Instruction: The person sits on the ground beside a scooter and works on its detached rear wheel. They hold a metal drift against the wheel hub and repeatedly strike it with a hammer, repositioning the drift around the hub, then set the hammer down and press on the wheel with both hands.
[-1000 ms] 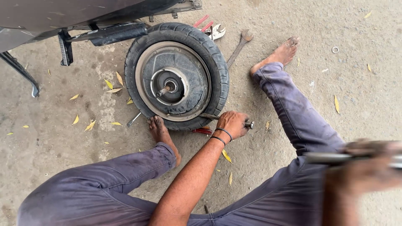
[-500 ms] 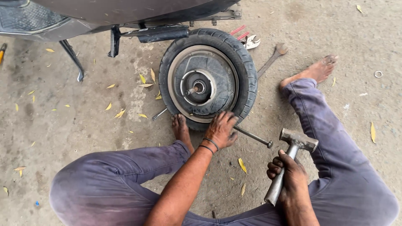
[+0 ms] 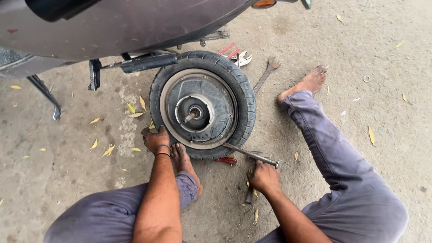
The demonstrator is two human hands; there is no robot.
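Bare concrete strewn with yellow leaves lies under a scooter body [image 3: 126,27], cut off at the top edge. What the right hand [image 3: 264,176] grips is partly hidden: a handle pokes out below the fist, its head unclear. A metal bar [image 3: 250,155] runs from the wheel [image 3: 202,104] to just above that hand. The left hand [image 3: 155,138] curls closed on the tyre's lower left edge, the wheel lying up and right of it.
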